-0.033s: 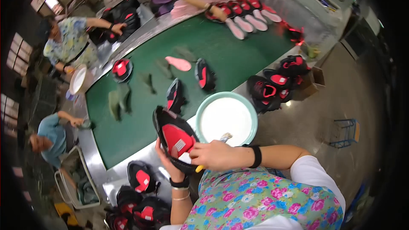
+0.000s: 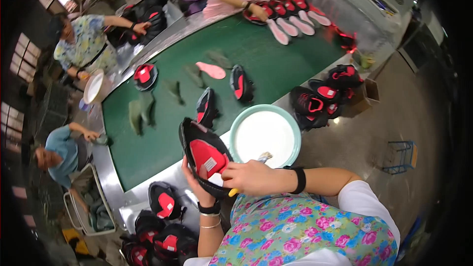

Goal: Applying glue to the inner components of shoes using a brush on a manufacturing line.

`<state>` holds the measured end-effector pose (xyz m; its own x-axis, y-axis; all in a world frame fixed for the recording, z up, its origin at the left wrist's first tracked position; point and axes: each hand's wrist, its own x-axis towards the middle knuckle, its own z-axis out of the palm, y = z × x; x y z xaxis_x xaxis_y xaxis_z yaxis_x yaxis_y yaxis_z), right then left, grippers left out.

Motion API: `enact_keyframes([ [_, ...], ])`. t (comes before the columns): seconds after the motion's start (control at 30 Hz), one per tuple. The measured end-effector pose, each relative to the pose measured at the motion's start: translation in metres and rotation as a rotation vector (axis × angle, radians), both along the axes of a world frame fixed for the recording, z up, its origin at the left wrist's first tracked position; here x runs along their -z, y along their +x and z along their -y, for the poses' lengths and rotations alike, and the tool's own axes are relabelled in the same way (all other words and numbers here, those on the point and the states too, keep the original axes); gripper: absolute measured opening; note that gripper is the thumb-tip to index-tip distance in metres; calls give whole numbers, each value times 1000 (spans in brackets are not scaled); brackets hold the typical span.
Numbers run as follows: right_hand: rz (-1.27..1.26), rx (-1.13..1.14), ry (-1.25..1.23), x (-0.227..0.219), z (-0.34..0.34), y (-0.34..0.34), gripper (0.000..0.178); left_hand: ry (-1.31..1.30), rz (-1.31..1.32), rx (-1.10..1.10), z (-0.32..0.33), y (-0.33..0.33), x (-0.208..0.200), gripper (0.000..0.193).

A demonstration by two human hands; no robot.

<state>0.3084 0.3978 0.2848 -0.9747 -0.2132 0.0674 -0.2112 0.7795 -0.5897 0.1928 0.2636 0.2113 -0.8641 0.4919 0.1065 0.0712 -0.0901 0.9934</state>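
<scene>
A black shoe upper (image 2: 189,133) with a red insole area and a white label inside is tilted up in my left hand (image 2: 196,184), whose fingers wrap its outer side. My right hand (image 2: 256,178) is closed around a brush (image 2: 266,157): its pale bristles point toward the bowl and its yellow handle end shows below my fingers. The fingertips of this hand lie at the shoe's opening, by a small white patch. Just beyond stands a pale green bowl (image 2: 296,140) of white liquid.
Shoe uppers (image 2: 239,84) and a pink insole (image 2: 212,70) lie on the green conveyor belt (image 2: 162,162). Piled shoes flank me, at lower left (image 2: 165,202) and right (image 2: 315,101). Co-workers stand across and to the left. A blue-framed stool (image 2: 400,157) is on the floor.
The whole view has shifted slightly, with the belt and bowl a little further right in the picture. Both hands keep their hold on the shoe upper and brush.
</scene>
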Motion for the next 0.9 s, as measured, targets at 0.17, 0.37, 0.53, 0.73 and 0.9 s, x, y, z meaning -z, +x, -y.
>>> enact_keyframes([
  [0.17, -183, 190, -71, -21, -9, 4, 36, -375, -701, -18, 41, -28, 78, 42],
  [0.37, -371, 468, -165, -31, -61, 24, 8, 228, 714, -84, 40, -22, 31, 25],
  [0.53, -232, 804, -179, 3, -98, 53, 19, -444, -277, 37, 46, -17, 30, 13],
  [0.73, 215, 1194, -298, 88, -129, 82, 25, -461, -615, 404, 52, 10, 16, 37],
  [0.9, 25, 1149, -348, 137, -130, 99, 21, -308, 484, 261, 31, 39, 4, 27],
])
